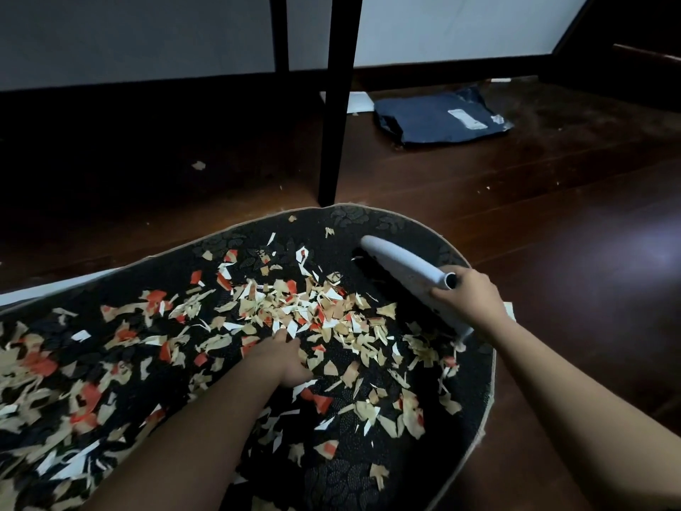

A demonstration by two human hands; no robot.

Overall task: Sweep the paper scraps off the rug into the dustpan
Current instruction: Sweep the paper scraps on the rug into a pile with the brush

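Mid-sweep: our right hand [470, 296] grips the hand brush [405, 274] on the black rug [350, 473]; our left hand [283, 357] rests, seemingly flat, among paper scraps [294, 307]. No dustpan visible; next, gather them.

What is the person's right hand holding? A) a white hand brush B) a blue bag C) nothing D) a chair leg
A: the right hand grips the handle of the white hand brush, which rests on the dark rug beside the paper scraps; the blue bag lies apart on the floor.
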